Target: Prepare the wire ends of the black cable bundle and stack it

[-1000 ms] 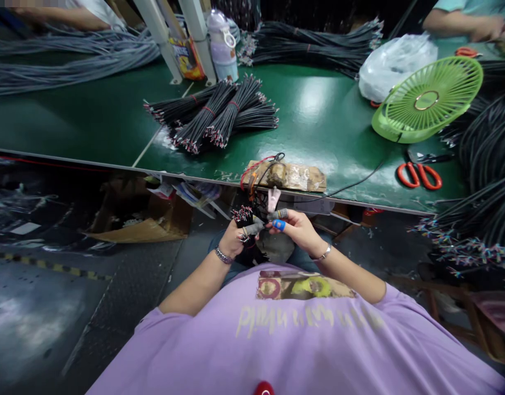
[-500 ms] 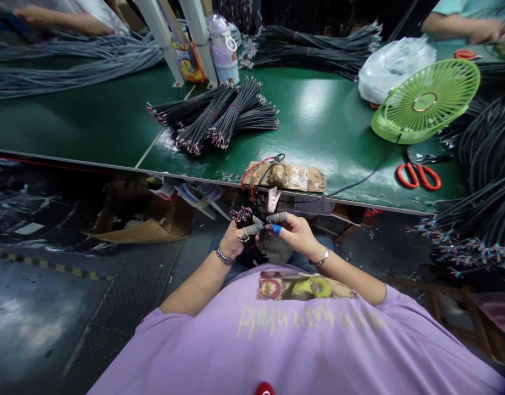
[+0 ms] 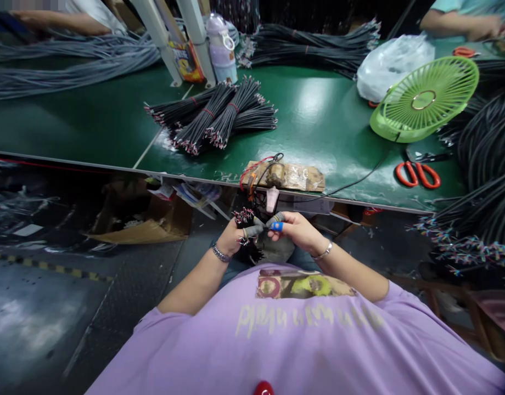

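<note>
My left hand is closed around a bundle of short black cables, whose stripped red and white ends stick up past the fingers. Grey covers sit on some of its fingers. Just to the right, my right hand is pinched, with a grey cover on one finger and blue tape on the thumb. Its fingertips are close to the left fingertips; whatever lies between them is too small to make out. Beyond the hands, a pale pink clip-like piece hangs at the bench edge, below a taped cardboard strip with red and black wires.
Tied black cable bundles lie on the green bench. To the right are a green fan, red-handled scissors, a plastic bag and long cables. A bottle stands behind. Two people work across the bench.
My right fingertips have drawn slightly away from the left hand, and the thumb has turned to show more blue tape. The left hand keeps its bundle. The view has shifted slightly.
</note>
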The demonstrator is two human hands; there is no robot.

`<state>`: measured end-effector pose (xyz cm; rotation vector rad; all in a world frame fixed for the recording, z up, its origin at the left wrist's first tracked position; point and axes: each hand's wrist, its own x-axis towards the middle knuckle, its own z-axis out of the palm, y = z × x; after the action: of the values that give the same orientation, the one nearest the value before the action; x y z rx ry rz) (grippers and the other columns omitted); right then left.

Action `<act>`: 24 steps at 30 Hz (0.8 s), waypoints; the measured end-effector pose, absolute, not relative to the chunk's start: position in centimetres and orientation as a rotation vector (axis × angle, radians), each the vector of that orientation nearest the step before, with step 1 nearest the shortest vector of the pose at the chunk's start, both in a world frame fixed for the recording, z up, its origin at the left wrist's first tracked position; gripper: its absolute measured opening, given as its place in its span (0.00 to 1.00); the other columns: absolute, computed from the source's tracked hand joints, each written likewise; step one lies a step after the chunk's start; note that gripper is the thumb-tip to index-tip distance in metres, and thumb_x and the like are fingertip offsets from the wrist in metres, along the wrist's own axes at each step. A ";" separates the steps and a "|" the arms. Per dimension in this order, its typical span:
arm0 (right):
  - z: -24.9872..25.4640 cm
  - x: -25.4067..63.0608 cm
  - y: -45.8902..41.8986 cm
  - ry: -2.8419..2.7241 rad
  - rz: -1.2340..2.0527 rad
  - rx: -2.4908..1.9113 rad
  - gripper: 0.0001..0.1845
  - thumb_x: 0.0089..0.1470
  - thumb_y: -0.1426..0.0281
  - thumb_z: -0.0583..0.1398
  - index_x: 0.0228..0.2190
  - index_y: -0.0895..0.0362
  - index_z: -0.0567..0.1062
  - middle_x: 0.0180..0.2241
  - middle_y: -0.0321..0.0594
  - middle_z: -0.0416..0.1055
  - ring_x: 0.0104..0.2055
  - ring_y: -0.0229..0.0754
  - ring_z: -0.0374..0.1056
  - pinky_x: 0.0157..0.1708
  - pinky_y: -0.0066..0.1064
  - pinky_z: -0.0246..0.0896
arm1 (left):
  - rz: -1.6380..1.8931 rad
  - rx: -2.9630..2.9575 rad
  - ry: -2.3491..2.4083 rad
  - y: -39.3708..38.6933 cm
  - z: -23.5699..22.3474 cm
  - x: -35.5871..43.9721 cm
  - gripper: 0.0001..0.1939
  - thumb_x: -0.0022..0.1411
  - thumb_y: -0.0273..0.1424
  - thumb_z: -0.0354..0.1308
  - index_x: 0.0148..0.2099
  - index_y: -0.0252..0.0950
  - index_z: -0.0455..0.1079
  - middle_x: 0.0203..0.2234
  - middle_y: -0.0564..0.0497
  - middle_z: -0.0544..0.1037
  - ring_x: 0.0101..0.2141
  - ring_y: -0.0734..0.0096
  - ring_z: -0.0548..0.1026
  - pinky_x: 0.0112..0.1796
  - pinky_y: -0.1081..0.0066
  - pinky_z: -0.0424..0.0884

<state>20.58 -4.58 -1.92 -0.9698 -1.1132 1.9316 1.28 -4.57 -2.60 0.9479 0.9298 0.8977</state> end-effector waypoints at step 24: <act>-2.2 19.2 -1.0 -0.812 1.755 -1.005 0.24 0.43 0.49 0.64 0.24 0.58 0.70 0.19 0.32 0.67 0.18 0.29 0.59 0.22 0.24 0.64 | 1.039 1.117 0.917 -1.1 0.3 0.6 0.12 0.41 0.32 0.70 0.29 0.31 0.77 0.22 0.50 0.77 0.23 0.73 0.71 0.27 0.72 0.68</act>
<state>19.21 -0.98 -2.17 -1.0051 -0.8125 1.7545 0.57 -1.12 0.28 1.1166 0.9174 1.0391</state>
